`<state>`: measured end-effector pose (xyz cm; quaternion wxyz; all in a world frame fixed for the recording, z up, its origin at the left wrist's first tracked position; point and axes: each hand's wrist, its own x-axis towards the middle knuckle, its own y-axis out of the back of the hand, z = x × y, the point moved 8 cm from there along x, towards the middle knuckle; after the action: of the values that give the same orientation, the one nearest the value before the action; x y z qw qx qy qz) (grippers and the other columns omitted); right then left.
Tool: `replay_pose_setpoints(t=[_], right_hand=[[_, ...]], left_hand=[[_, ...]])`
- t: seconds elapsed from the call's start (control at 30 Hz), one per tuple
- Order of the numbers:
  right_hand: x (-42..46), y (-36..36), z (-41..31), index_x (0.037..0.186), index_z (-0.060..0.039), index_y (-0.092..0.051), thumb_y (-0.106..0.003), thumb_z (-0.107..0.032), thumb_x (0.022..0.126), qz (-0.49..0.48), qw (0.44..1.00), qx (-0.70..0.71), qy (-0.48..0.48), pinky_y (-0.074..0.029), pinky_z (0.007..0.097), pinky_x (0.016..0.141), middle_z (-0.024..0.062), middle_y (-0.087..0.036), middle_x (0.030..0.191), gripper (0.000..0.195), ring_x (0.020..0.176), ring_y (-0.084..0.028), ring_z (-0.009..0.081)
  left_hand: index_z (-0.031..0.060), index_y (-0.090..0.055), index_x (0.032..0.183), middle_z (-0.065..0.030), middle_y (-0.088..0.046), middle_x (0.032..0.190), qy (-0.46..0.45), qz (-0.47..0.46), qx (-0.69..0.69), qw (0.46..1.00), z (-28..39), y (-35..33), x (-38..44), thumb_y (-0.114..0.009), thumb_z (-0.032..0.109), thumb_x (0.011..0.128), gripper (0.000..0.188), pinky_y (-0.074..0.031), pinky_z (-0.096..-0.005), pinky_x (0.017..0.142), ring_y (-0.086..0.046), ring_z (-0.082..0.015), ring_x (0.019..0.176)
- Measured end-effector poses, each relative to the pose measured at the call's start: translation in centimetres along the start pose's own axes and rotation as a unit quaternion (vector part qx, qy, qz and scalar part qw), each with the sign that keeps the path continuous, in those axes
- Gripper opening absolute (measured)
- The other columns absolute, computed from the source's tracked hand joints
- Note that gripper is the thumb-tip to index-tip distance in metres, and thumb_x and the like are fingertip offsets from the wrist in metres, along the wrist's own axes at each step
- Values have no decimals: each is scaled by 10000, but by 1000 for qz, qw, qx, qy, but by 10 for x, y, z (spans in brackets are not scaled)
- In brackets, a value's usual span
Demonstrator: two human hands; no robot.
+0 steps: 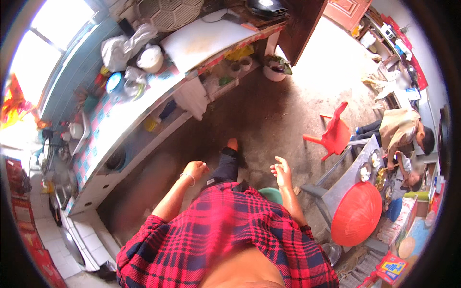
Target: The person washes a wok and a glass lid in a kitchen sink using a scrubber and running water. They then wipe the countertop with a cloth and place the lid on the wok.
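Note:
My left hand (196,170) hangs over the floor in front of the tiled counter, fingers loosely curled, with nothing seen in it. A white bracelet (188,179) circles its wrist. On the other side of my body, my right hand (282,172) is raised with fingers apart, and it too is empty. Partly hidden by my shirt and right forearm, a green basin (272,194) lies below that hand. To the right stands a metal table (336,192) bearing several dishes and a large red dome-shaped cover (356,214).
A red plastic chair (333,135) stands before the table, where two people (398,127) are. Along the left runs a counter (138,108) with a blue container (115,82) and plastic bags (117,52). A white bucket (274,73) sits by the open door (300,30).

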<state>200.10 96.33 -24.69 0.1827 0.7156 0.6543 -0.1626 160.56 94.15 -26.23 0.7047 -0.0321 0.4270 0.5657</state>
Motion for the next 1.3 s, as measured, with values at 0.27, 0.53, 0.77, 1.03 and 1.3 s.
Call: replay_pose_setpoints(t=[0.27, 0.53, 0.77, 1.03, 1.3], right_hand=[[156, 58, -119, 1310, -99, -536, -566, -168, 945, 104, 991, 40, 77, -465, 240, 723, 20, -625, 874, 373, 770, -552, 89], [277, 122, -215, 1231, -41, -596, -594, -112, 922, 185, 965, 120, 142, -449, 241, 755, 5, -620, 869, 317, 807, -547, 76], [381, 232, -260, 1232, -90, -623, -573, -261, 940, 257, 953, 122, 106, -415, 223, 746, 2, -647, 1039, 342, 872, -556, 88], [574, 409, -419, 1230, -91, -637, -393, -334, 1002, 195, 969, 106, 105, -363, 352, 964, 47, -642, 1215, 414, 1121, -531, 169], [767, 450, -652, 1385, -94, -495, -361, -302, 997, 45, 977, 108, 180, -320, 384, 1056, 109, -486, 1413, 460, 1262, -437, 238]], left_hand=[[34, -651, 725, -93, -679, 615, -49, 39, -10, 998, 193, 57, 211, -508, 435, 963, 489, -513, -322, 613, -654, -169, 571], [-2, -668, 903, -58, -698, 837, -197, -49, -60, 977, 424, 65, 366, -519, 192, 967, 253, -514, -267, 697, -661, -117, 730], [45, -692, 1061, -45, -706, 986, -247, -105, -97, 958, 601, -4, 438, -438, 271, 1015, 343, -479, -254, 754, -662, -121, 869], [28, -595, 1274, -60, -647, 1209, -385, -95, -136, 908, 863, -89, 488, -372, 444, 1032, 530, -420, -286, 918, -579, -152, 1115], [-4, -522, 1344, -154, -505, 1403, -465, -56, -158, 869, 1041, -121, 500, -384, 377, 1032, 512, -294, -345, 1107, -426, -234, 1336]])
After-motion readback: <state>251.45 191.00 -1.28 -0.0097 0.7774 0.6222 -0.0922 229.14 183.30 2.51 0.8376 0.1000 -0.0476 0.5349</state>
